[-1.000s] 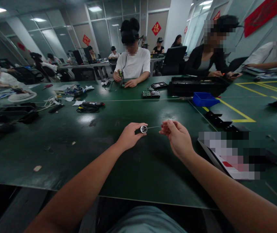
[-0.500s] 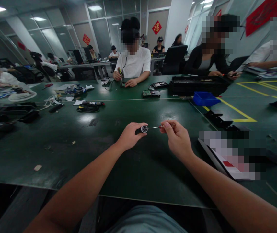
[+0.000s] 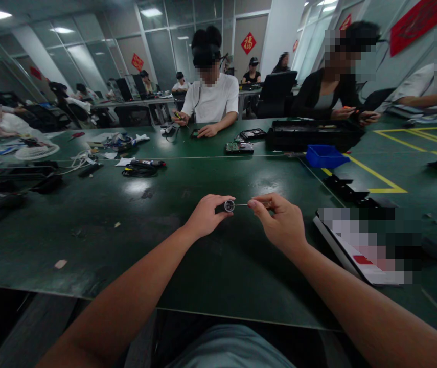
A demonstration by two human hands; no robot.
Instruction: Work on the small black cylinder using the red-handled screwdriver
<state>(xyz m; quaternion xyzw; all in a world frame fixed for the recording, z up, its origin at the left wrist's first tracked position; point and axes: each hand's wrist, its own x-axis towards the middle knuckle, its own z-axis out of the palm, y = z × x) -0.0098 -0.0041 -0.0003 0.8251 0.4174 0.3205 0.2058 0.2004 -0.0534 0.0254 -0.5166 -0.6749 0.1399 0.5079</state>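
My left hand (image 3: 208, 217) clasps a black, silver-rimmed cylinder (image 3: 228, 206); my right hand (image 3: 284, 225) pinches a thin, metal-shafted screwdriver (image 3: 242, 205) (partly hidden).

From my seat I can read only one sign: the gold character 福, which stands on a red diamond (image 3: 248, 43) on the wall panel (image 3: 242, 69) far ahead. A second diamond (image 3: 137, 62), more to my left, bears gold marks too small for me. The red banner (image 3: 421, 25), upper right, I cannot read.
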